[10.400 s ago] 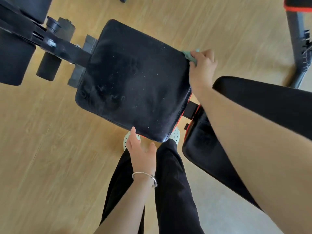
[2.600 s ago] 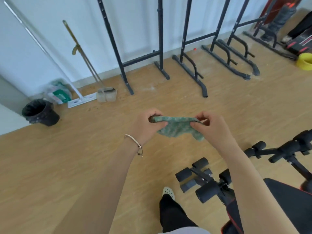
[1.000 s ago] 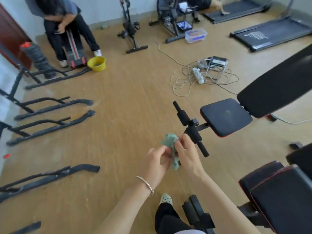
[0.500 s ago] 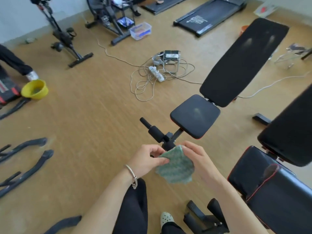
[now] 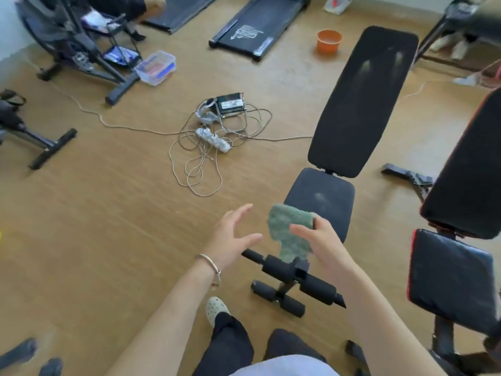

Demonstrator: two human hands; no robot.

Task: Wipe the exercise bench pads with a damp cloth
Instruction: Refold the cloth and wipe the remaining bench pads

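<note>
Here the right hand point(image 5: 322, 240) pinches the green cloth point(image 5: 291, 232) in its fingers at frame centre, above the bench seat pad point(image 5: 322, 196); the left hand point(image 5: 230, 237) is beside it, fingers spread wide.

A wood-look floor point(image 5: 108, 213) carries a black exercise bench point(image 5: 322, 210), its foam-roller base standing just below the fingers point(image 5: 301, 230) of the right hand point(image 5: 322, 241) and its length reaching away beyond them. A white power strip point(image 5: 212, 139) in a tangle of cables point(image 5: 208, 151) lies farther off, to the left of the fingers. A clear plastic box point(image 5: 156, 67), an orange bucket point(image 5: 328, 41) and a treadmill point(image 5: 248, 33) sit well beyond them; a second bench point(image 5: 450, 278) stands on the floor to their right.
</note>
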